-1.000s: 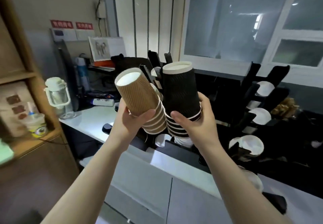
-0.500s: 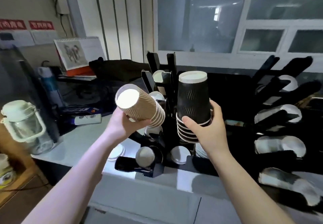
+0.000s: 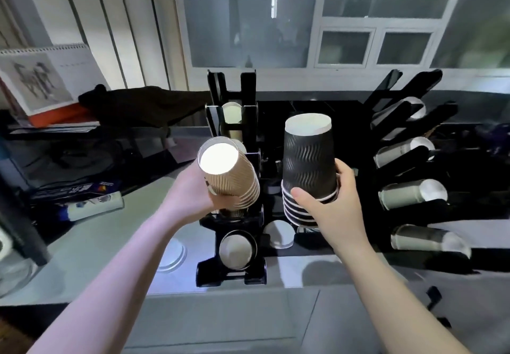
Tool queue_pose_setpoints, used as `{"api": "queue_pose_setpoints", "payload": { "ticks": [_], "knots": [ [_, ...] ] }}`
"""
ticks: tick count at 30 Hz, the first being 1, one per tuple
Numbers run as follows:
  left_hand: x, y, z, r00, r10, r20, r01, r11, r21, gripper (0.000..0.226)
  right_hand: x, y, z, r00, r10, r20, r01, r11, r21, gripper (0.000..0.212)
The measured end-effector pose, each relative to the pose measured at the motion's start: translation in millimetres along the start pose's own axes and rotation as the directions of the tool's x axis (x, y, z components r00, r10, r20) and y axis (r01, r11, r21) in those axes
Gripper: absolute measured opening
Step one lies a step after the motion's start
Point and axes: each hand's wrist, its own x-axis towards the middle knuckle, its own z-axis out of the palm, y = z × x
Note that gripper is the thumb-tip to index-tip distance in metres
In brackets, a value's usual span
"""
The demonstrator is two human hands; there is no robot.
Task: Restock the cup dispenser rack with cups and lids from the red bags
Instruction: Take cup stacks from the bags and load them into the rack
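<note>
My left hand (image 3: 190, 197) grips a nested stack of brown ribbed paper cups (image 3: 231, 177), tilted with its white bottom facing me, right in front of the black cup dispenser rack (image 3: 231, 268). My right hand (image 3: 331, 210) holds a stack of black wavy-patterned cups (image 3: 307, 160) upside down and upright, just right of the rack's tall posts. The rack's lower slots show round cup bottoms (image 3: 237, 250). A second black rack (image 3: 408, 121) at the right holds several cup stacks lying on their sides. No red bag is in view.
A white lid (image 3: 172, 254) lies on the pale counter left of the rack. A desk calendar (image 3: 41, 80), a dark cloth (image 3: 143, 108) and a tube (image 3: 93, 206) sit at the left. A glass jar shows at the lower left edge. Windows lie behind.
The view has come closer and tipped down onto the racks. The brown stack has tilted further, its bottom toward me. Both stacks have sunk toward the rack's slots.
</note>
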Motion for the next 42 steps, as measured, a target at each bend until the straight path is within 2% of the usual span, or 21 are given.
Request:
{"api": "queue_pose_setpoints", "payload": {
  "ticks": [5,10,15,20,27,34,37,42],
  "knots": [
    [-4,-2,-10,0.998,0.053,0.026,-0.054,0.998,0.037,0.077,-2,-1,0,0.999,0.012,-0.03,-0.013,1.0,-0.016,0.068],
    [-5,4,-14,1.0,0.019,0.003,-0.019,1.0,0.017,0.074,-5,1,1,1.0,0.021,-0.011,-0.022,0.998,-0.061,0.078],
    [-5,-3,-12,1.0,-0.009,0.003,0.009,0.999,-0.046,0.078,-5,0,2,1.0,0.03,-0.001,-0.03,0.998,-0.058,0.072],
    [-6,-5,-13,1.0,0.008,-0.02,-0.009,1.0,-0.026,0.08,-5,-2,2,1.0,0.029,0.011,-0.028,0.999,-0.046,0.07],
    [-11,-18,4,0.999,-0.021,0.028,0.023,0.998,-0.063,0.101,-6,-1,2,0.999,0.037,0.028,-0.036,0.998,-0.05,0.074],
    [-2,-13,11,0.997,-0.009,0.078,0.015,0.997,-0.073,0.094,-7,-3,1,0.998,0.052,0.042,-0.049,0.996,-0.068,0.079],
    [0,-14,18,0.988,-0.041,0.148,0.043,0.999,-0.009,0.096,-7,-6,-1,0.998,0.054,0.043,-0.051,0.996,-0.073,0.079],
    [3,-12,23,0.988,-0.051,0.146,0.043,0.997,0.06,0.087,-10,-7,-5,0.997,0.06,0.047,-0.056,0.995,-0.084,0.071]
  ]
}}
